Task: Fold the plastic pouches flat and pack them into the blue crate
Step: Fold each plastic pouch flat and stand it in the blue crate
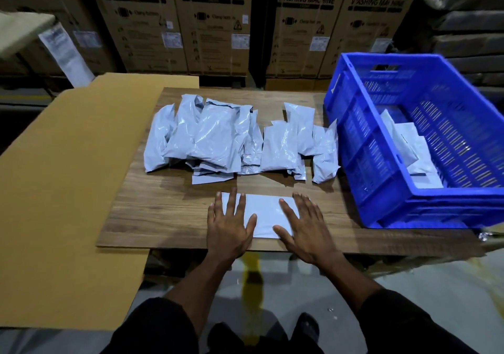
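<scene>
Pale grey plastic lies flat under both palms: one pouch is spread near the front edge of the wooden bench, and the left hand and right hand press on its two ends with fingers straight and splayed. Neither grip holds anything; both are wide and simply bearing down.

Behind the pressed pouch, a crumpled heap of unfolded pouches sits mid-bench, with a smaller cluster beside it, its right end up against the wall of the blue crate. The crate stands on the right end of the bench, and a few flattened pouches already lie on its floor. A sheet of tan cardboard runs under the bench's left side.

This looks like the smoothing step, air being pushed out before the fold. The next move likely calls for one hand to pin the pouch while the other lifts an end over, creases it, then carries it right into the crate. Most of the job seems to remain.
</scene>
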Demonstrator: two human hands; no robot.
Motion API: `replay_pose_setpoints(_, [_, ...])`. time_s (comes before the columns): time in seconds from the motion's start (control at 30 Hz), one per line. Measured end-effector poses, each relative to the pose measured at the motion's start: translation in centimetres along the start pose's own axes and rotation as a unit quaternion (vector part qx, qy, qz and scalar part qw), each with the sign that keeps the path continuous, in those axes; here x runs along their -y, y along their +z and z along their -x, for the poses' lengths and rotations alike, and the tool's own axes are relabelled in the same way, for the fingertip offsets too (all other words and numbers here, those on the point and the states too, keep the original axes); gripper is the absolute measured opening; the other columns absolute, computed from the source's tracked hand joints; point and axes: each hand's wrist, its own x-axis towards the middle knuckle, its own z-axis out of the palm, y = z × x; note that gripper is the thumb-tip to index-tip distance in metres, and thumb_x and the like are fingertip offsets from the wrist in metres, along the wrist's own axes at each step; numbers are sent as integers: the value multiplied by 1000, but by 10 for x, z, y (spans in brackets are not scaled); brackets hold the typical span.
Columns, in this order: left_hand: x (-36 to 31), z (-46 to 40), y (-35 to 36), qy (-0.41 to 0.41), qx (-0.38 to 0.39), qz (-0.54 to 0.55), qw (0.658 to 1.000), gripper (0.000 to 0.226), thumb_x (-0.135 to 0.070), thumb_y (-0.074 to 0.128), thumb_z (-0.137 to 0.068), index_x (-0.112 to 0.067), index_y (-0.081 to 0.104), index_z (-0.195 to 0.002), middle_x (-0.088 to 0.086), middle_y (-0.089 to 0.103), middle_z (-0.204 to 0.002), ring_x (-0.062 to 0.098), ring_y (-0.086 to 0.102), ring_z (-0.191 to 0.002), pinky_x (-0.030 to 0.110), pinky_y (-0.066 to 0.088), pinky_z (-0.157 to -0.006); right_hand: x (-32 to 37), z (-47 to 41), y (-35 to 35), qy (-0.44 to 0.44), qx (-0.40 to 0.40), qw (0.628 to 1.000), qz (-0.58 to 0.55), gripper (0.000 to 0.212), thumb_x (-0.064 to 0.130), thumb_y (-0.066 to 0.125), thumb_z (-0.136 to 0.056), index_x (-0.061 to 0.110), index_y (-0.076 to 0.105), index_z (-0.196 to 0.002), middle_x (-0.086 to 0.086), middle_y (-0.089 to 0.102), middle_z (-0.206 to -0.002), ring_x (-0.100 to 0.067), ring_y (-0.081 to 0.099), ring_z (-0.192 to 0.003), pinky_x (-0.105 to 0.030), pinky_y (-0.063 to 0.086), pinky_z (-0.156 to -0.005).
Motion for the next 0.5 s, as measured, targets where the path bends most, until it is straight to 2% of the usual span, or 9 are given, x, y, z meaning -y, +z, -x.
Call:
replay_pose_setpoints(0.13, [7,3,1,-27,11,-10,1000,71,-60,33,-102,-12,46,-152,9,34,-163,45,30,-149,61,25,-117,-15,-2,-10,3,50,999,-3,76,76,9,-92,38,2,-158,-4,-2,-168,-23,-8,-154,-50,-2,-122])
replay_pose_setpoints(0.2, [7,2,-2,-45,17,-3,999,72,-57,33,-101,-8,48,-150,13,36,-162,44,30,-149,62,20,-118,-17,-2,-18,16,75,997,-8,79,75,1,-89,37,-4,-158,-2,-10,-168,-23,-14,-153,-52,-8,-121])
replay_pose_setpoints(0.27, [1,-3,-4,-42,7,16,999,68,-48,32,-103,3,51,-145,22,40,-158,44,32,-148,60,15,-120,-11,-3,-22,12,40,999,8,80,70,-3,-92,28,4,-160,-4,-5,-168,-28,-8,-154,-56,-5,-120])
replay_pose_setpoints(0.33, [-13,-9,-4,21,2,36,999,63,-38,25,-108,8,51,-142,26,43,-154,43,38,-145,54,18,-120,4,-4,-21,-42,0,998,45,73,60,5,-101,18,19,-159,-7,11,-167,-30,6,-154,-59,2,-118])
replay_pose_setpoints(0.43, [-30,-12,-2,74,28,69,994,68,-40,8,-111,1,51,-144,19,48,-152,37,48,-140,49,28,-118,22,-9,-7,-124,2,991,60,64,53,21,-104,18,30,-156,-5,24,-165,-28,15,-153,-60,8,-118])
replay_pose_setpoints(0.5, [-25,-4,4,81,29,42,995,65,-45,11,-110,-9,50,-149,12,44,-157,35,41,-145,54,33,-118,19,-10,-5,-127,7,990,64,63,55,23,-103,23,29,-157,-2,22,-165,-29,16,-153,-59,14,-119])
